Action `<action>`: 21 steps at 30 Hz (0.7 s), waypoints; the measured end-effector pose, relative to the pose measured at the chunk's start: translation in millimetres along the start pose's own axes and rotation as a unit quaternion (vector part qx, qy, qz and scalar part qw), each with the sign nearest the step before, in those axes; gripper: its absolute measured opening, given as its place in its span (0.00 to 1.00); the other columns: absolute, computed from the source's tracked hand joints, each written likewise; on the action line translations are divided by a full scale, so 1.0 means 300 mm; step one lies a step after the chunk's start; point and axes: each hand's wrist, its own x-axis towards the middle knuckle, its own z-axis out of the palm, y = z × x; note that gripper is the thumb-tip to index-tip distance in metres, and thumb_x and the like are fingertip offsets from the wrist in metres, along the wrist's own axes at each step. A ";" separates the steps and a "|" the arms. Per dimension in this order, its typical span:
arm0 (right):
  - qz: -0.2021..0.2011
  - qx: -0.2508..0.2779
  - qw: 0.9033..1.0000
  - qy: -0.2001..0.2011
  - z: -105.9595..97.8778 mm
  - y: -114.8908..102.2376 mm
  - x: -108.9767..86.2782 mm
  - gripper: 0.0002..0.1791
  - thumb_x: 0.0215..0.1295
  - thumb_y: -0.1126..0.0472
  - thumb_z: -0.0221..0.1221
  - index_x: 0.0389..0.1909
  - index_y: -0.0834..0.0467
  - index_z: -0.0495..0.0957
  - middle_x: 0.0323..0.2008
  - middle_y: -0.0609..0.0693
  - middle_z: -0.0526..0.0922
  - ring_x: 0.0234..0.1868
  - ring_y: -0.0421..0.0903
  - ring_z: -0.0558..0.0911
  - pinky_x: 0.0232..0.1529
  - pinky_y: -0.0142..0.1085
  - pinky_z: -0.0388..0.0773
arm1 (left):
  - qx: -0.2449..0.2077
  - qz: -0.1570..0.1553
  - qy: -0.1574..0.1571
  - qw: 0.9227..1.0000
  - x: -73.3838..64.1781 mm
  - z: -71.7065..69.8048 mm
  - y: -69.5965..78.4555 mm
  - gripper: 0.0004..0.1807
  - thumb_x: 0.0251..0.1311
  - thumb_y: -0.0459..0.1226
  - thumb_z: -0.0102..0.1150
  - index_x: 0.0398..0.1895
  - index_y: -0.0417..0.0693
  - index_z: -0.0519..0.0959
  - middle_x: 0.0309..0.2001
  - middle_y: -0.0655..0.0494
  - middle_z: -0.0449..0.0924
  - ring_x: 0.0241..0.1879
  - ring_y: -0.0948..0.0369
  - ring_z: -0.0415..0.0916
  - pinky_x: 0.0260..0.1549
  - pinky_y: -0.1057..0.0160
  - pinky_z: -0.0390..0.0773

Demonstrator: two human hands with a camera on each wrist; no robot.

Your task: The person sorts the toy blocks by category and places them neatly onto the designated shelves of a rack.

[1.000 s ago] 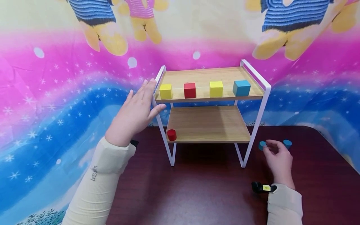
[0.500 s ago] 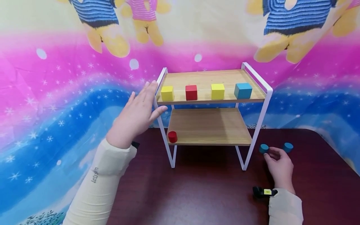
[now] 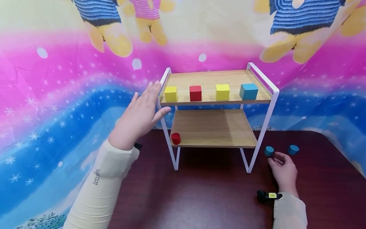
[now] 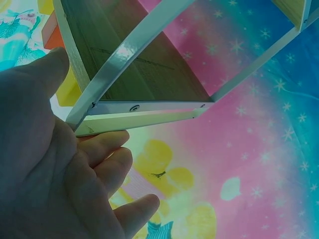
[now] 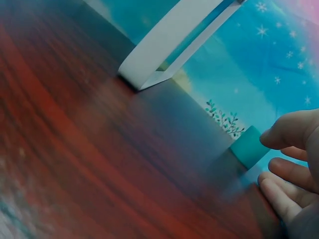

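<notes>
My left hand, fingers straight, rests against the upper left side of a two-tier shelf. In the left wrist view its fingers lie by the white metal frame. My right hand is low over the table with loosely bent fingers, holding nothing. Just beyond its fingertips a blue cylinder block stands on the table, beside the shelf's right leg. In the right wrist view the thumb overlaps the edge of that cylinder; whether it touches is unclear. A second blue cylinder block stands farther right.
Along the top shelf's front edge stand a yellow cube, a red cube, another yellow cube and a blue cube. A red cylinder block sits at the lower shelf's left front corner. A patterned cloth hangs behind the dark table.
My right hand has drawn back slightly toward me from the nearer blue cylinder block, which stays in place. My left hand stays by the shelf. The head view has shifted slightly.
</notes>
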 end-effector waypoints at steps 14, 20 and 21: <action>-0.010 0.005 1.000 -0.007 0.011 0.007 0.061 0.33 0.76 0.57 0.56 0.76 0.63 0.59 0.71 0.66 0.66 0.69 0.63 0.72 0.65 0.54 0.69 | -0.005 -0.001 0.000 1.000 -0.002 -0.008 -0.005 0.50 0.70 0.57 0.54 0.83 0.52 0.39 0.82 0.48 0.44 0.81 0.52 0.37 0.75 0.39 0.39; -0.035 -0.010 0.999 -0.036 -0.002 0.021 0.095 0.35 0.76 0.57 0.56 0.77 0.65 0.56 0.72 0.69 0.64 0.69 0.66 0.70 0.65 0.57 0.69 | -0.006 0.003 -0.003 1.000 0.000 -0.005 -0.003 0.50 0.70 0.58 0.54 0.83 0.52 0.39 0.82 0.49 0.43 0.81 0.52 0.37 0.76 0.39 0.39; -0.040 -0.013 0.998 -0.042 -0.005 0.024 0.100 0.35 0.76 0.57 0.56 0.77 0.65 0.56 0.72 0.69 0.63 0.69 0.67 0.69 0.65 0.58 0.69 | -0.006 0.004 -0.003 1.000 0.001 -0.004 -0.003 0.50 0.70 0.58 0.54 0.83 0.53 0.39 0.82 0.49 0.43 0.81 0.51 0.37 0.76 0.39 0.39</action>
